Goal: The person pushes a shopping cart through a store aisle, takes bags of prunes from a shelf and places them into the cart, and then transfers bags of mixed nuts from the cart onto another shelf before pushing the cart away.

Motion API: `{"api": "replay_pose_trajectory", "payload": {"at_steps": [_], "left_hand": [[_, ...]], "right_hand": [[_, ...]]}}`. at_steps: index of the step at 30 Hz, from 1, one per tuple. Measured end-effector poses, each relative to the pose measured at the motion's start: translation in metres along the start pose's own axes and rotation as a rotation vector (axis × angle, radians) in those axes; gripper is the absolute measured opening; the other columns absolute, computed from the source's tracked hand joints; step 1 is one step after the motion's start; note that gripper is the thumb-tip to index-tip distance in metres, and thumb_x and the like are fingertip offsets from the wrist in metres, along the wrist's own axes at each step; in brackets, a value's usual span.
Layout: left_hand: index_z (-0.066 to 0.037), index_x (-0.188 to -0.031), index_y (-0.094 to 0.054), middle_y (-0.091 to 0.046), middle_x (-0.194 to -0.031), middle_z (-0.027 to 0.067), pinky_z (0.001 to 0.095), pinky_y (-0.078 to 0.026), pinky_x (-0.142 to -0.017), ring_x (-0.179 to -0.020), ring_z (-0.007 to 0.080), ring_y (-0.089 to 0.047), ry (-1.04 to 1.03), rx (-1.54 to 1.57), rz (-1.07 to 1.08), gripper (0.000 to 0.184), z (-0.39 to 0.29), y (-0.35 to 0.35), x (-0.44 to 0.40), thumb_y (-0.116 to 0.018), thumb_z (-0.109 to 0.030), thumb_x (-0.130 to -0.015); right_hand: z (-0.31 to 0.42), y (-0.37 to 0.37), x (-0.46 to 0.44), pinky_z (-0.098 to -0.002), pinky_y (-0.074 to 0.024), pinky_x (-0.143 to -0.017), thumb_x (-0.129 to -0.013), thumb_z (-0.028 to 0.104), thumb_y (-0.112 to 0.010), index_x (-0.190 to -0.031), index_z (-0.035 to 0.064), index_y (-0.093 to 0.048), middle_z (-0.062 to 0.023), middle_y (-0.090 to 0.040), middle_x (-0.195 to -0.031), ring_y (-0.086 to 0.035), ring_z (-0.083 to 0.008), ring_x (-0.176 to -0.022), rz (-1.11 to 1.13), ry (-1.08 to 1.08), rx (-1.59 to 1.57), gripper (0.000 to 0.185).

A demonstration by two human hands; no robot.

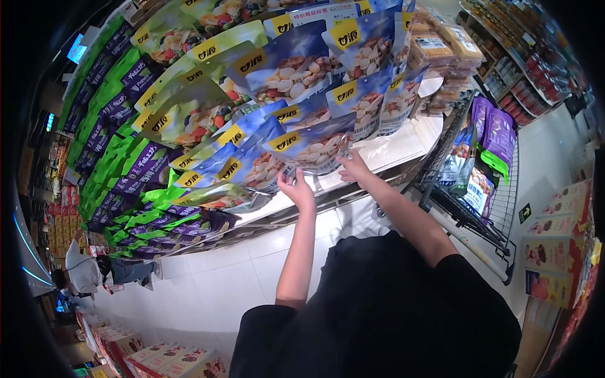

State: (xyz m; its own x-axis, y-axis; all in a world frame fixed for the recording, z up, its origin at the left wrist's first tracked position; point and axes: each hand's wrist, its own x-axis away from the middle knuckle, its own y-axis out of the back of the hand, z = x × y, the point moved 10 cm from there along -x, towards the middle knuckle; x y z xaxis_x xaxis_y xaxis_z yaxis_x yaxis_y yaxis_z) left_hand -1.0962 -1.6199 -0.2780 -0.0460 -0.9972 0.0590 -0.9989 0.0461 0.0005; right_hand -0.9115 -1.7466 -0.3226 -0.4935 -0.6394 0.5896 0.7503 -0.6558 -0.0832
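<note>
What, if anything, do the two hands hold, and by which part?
A blue pouch of nuts, near its lower corners: left hand at one, right hand at the other.

At L edge, can see a person [83, 272] in white top & grey-blue trousers, w/ a lit screen [77, 48] much higher up. Got pale floor tiles [268, 271] below. Nr btm L, can make out stacked cartons [171, 360] w/ red & white print. At R, got printed boxes [553, 253], nr a small dk floor sign [525, 213]. In upper R bkgd, see stocked shelves [523, 94]; closer in, got clear packs [435, 44] of brownish food, piled, w/ white labels.
</note>
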Motion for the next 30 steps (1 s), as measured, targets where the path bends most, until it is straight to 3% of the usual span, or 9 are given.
{"api": "replay_pose_trajectory", "payload": {"at_steps": [1,3,7,10,16,22,25,28,30], "left_hand": [[0.000,-0.124,-0.033,-0.033,-0.130,0.0206,0.0370,-0.041,-0.087,-0.110,0.0290,-0.045,0.003,-0.004,0.009,0.057,-0.002,0.001,0.007,-0.063,-0.023,-0.081],[-0.005,-0.133,-0.018,-0.011,-0.139,0.0220,0.0443,-0.037,-0.094,-0.120,0.0378,-0.032,0.824,0.607,0.158,0.074,0.030,-0.034,0.056,-0.056,-0.043,-0.083],[-0.010,-0.136,-0.016,-0.020,-0.137,0.0224,0.0499,-0.031,-0.101,-0.122,0.0403,-0.030,1.164,1.155,0.287,0.077,0.026,-0.094,0.047,-0.047,-0.055,-0.082],[-0.008,-0.135,-0.020,-0.025,-0.136,0.0192,0.0511,-0.032,-0.099,-0.123,0.0384,-0.030,1.004,1.123,0.499,0.074,0.021,-0.109,0.030,-0.046,-0.054,-0.083],[-0.006,-0.135,-0.020,-0.030,-0.134,0.0176,0.0510,-0.034,-0.100,-0.122,0.0383,-0.031,0.934,1.142,0.362,0.080,0.012,-0.097,0.043,-0.053,-0.053,-0.079],[-0.007,-0.136,-0.011,-0.024,-0.137,0.0191,0.0497,-0.035,-0.098,-0.121,0.0399,-0.034,1.028,1.312,0.395,0.076,0.025,-0.116,0.068,-0.049,-0.047,-0.084],[-0.012,-0.137,0.000,-0.018,-0.139,0.0188,0.0489,-0.036,-0.097,-0.119,0.0396,-0.036,1.052,0.932,0.309,0.076,0.014,-0.125,0.125,-0.046,-0.045,-0.087],[-0.012,-0.133,-0.024,-0.035,-0.134,0.0156,0.0424,-0.038,-0.091,-0.115,0.0319,-0.043,0.799,0.425,0.905,0.057,-0.004,-0.163,0.195,-0.045,-0.041,-0.088],[-0.011,-0.135,-0.026,-0.043,-0.129,0.0139,0.0387,-0.038,-0.089,-0.111,0.0241,-0.046,0.569,-0.035,1.091,0.057,0.001,-0.182,0.236,-0.049,-0.033,-0.088]], "right_hand": [[-0.008,-0.009,0.002,-0.0424,-0.0489,-0.076,-0.082,0.035,-0.057,-0.135,0.0074,-0.017,-0.0216,-0.041,-0.122,-0.054,-0.0331,-0.098,0.028,-0.092,-0.150,0.071],[-0.018,-0.029,0.004,-0.0441,-0.0462,-0.080,-0.086,0.042,-0.046,-0.134,0.0089,-0.021,-0.0226,-0.043,-0.119,-0.053,-0.0331,-0.099,0.082,-0.215,-0.424,0.063],[-0.001,-0.033,-0.012,-0.0401,-0.0447,-0.079,-0.086,0.036,-0.047,-0.130,0.0110,-0.031,-0.0173,-0.047,-0.116,-0.054,-0.0275,-0.099,0.089,-0.141,-0.453,0.053],[0.018,-0.020,0.001,-0.0376,-0.0458,-0.077,-0.086,0.029,-0.049,-0.123,0.0082,-0.042,-0.0124,-0.052,-0.113,-0.055,-0.0240,-0.098,0.044,-0.089,-0.220,0.043],[0.069,0.045,0.107,-0.0277,-0.0505,-0.068,-0.087,0.014,-0.050,-0.101,-0.0003,-0.056,-0.0108,-0.061,-0.097,-0.061,-0.0168,-0.080,0.155,0.270,-0.337,0.021],[0.076,0.248,0.186,-0.0196,-0.0419,-0.045,-0.082,0.013,-0.053,-0.086,0.0007,-0.060,-0.0036,-0.055,-0.061,-0.053,-0.0089,-0.051,-0.365,0.521,-0.312,0.014],[0.050,0.349,0.209,-0.0179,-0.0370,-0.042,-0.081,0.013,-0.052,-0.079,0.0033,-0.062,0.0003,-0.052,-0.056,-0.049,-0.0057,-0.047,-0.685,0.466,-0.159,0.014],[0.009,0.406,0.198,-0.0201,-0.0378,-0.040,-0.078,0.019,-0.057,-0.078,0.0036,-0.060,-0.0003,-0.054,-0.058,-0.050,-0.0067,-0.047,-0.772,0.223,0.071,0.016],[-0.008,0.417,0.183,-0.0211,-0.0397,-0.042,-0.076,0.025,-0.062,-0.083,0.0066,-0.057,-0.0007,-0.057,-0.069,-0.054,-0.0069,-0.056,-0.643,0.100,0.179,0.020]]}}
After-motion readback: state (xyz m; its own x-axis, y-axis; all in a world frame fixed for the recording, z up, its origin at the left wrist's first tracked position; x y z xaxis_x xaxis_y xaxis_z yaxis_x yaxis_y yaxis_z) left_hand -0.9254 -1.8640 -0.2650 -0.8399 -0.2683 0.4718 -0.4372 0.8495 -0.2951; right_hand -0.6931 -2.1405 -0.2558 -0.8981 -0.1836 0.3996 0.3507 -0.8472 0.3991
